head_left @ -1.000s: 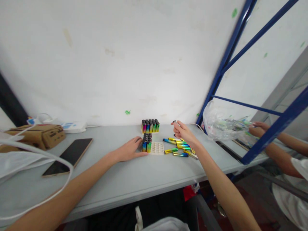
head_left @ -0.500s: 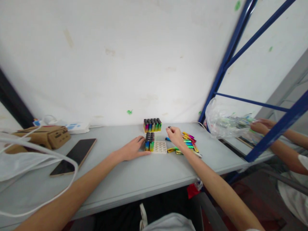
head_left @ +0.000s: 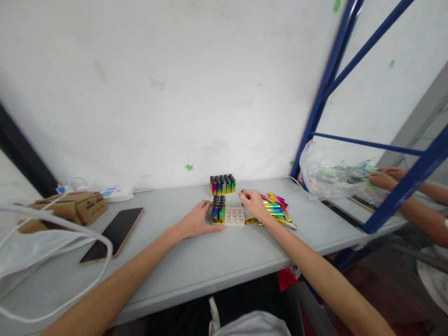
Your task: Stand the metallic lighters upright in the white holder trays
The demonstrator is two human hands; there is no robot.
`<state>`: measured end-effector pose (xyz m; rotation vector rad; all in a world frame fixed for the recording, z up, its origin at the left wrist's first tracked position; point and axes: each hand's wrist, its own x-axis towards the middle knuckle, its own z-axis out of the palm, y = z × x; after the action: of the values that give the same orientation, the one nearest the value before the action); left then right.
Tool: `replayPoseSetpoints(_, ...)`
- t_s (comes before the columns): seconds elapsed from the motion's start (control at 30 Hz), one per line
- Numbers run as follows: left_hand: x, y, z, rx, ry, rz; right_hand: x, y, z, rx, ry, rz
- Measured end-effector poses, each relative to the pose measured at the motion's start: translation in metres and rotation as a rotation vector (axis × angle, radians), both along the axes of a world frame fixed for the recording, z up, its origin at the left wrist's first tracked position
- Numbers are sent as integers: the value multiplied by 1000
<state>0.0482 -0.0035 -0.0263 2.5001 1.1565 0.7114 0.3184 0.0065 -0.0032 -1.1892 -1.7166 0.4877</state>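
A white tray (head_left: 235, 216) with round holes lies on the table, its left side filled with upright lighters (head_left: 219, 212) in shiny rainbow casings with black tops. My left hand (head_left: 198, 219) grips this tray at its left end, thumb along the front edge and fingers bent against the left side. Above and behind the tray's right end, my right hand (head_left: 254, 204) is closed in a pinch on a lighter (head_left: 243, 191); only its dark end shows. Right of that hand lies a loose pile of shiny coloured lighters (head_left: 278, 210), partly hidden by the hand and forearm.
A second block of upright lighters (head_left: 223, 184) stands near the wall. At left are a phone (head_left: 114, 233), a cardboard box (head_left: 75, 207) and white cables (head_left: 105, 242). At right, a plastic bag (head_left: 322, 175) sits by a blue metal frame (head_left: 315, 112), with another person's hands (head_left: 385, 177) beyond.
My right hand has moved slightly left and lower, toward the tray, still pinching the lighter. My left hand stays at the tray's left end. The view has shifted slightly.
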Motion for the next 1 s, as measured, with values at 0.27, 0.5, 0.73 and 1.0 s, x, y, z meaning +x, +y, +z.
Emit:
replayPoseSetpoints(0.27,5,7,-3,2,-64,40,0,-5,7,28,-102,133)
replayPoseSetpoints(0.5,-1,4,5,-32,-65,9,-2,-4,3,154,-300,210)
replayPoseSetpoints(0.73,-1,0,7,-40,-70,3,-6,-1,-2,138,-288,150)
replayPoseSetpoints(1.0,-1,-3,11,-39,-64,0,-10,3,-9,112,-431,255)
